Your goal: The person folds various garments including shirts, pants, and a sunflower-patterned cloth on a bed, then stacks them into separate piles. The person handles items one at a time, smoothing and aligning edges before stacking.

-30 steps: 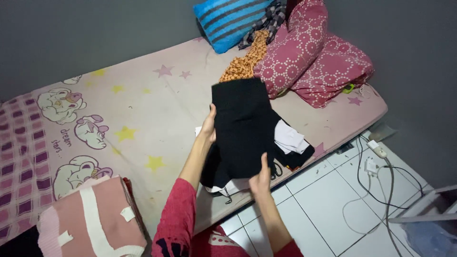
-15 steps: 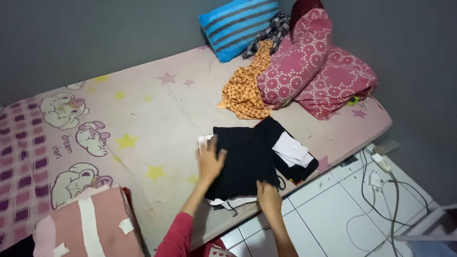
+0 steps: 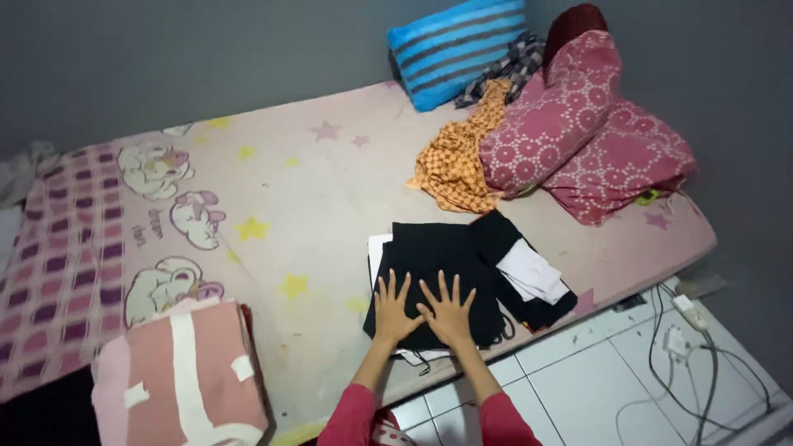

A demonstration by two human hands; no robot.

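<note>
Black folded garment (image 3: 438,260) — left hand (image 3: 391,310), right hand (image 3: 448,311), fingers splayed, flat atop

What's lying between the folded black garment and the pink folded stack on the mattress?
Head view: only bare mattress sheet lies between the black garment and the pink stack.

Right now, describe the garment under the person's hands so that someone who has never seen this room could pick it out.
Find the pink mattress with stars, then its edge beside the white tiled floor. There lies a folded black garment, with the left hand and right hand flat on it. Unlike the orange checked cloth by the pillows, it is plain black and folded flat.
</note>
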